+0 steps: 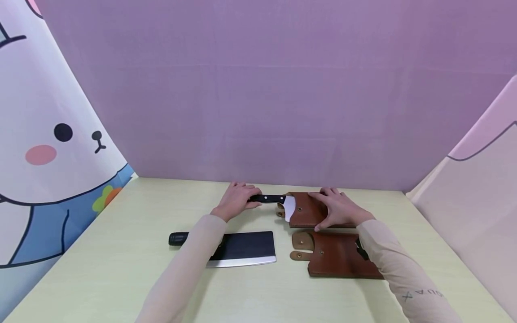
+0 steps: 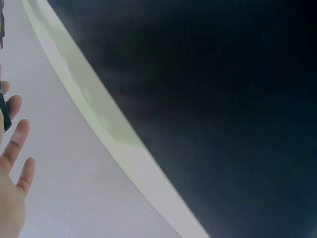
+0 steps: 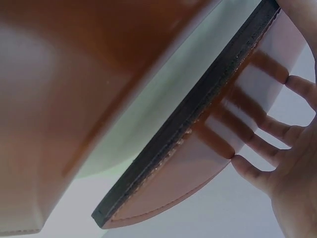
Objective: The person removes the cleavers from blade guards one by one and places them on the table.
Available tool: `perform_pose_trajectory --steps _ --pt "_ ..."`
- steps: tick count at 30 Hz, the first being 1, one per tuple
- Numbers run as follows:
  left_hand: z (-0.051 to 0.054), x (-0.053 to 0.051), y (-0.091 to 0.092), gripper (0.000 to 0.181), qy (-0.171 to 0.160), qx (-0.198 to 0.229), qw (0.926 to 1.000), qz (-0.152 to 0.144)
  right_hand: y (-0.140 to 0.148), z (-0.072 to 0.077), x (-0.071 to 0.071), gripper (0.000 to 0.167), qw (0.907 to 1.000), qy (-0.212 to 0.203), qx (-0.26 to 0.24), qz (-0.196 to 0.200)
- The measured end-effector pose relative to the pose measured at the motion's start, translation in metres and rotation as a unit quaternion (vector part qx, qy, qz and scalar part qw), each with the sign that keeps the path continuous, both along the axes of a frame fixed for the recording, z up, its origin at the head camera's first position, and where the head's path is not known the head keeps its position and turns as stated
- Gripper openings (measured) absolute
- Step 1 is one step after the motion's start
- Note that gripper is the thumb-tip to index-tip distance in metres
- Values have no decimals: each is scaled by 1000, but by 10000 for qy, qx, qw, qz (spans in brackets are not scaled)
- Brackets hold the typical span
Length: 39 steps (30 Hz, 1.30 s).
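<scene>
My left hand grips the black riveted handle of a cleaver. Only a strip of its silver blade shows; the rest is hidden inside a brown leather sheath near the back of the table. Over that sheath lies my right hand, fingers spread across it and thumb by its near edge. In the right wrist view, fairly straight fingertips touch the shiny leather. A second cleaver, black with a silver edge, lies flat beneath my left forearm, which covers part of it.
A second brown leather sheath lies in front of the first, its tan flap and snap strap pointing left. My right sleeve covers its right end. The pale table meets a purple backdrop behind and printed cloths at both sides.
</scene>
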State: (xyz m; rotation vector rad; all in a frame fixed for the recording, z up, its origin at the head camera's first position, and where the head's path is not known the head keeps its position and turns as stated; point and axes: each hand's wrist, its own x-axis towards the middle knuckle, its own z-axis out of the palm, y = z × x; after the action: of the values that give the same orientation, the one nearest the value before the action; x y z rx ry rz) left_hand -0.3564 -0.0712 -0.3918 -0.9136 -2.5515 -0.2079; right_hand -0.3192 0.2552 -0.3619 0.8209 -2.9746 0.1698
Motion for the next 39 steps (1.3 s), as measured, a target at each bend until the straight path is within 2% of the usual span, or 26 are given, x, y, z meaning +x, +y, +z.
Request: perform_pose_trajectory --steps 12,19,29,39 --pt "4 1 -2 26 -72 126 9999 -41 4 0 -1 101 9999 100 -22 50" --pt "6 1 -5 28 -200 108 9997 74 7 -1 -3 100 10000 68 -53 34" --pt "7 1 -10 27 -96 92 9999 102 10 -2 -3 101 9999 -17 -119 -69" --pt "9 0 -14 28 -152 138 9997 135 15 -2 -4 102 9999 -26 -98 -96"
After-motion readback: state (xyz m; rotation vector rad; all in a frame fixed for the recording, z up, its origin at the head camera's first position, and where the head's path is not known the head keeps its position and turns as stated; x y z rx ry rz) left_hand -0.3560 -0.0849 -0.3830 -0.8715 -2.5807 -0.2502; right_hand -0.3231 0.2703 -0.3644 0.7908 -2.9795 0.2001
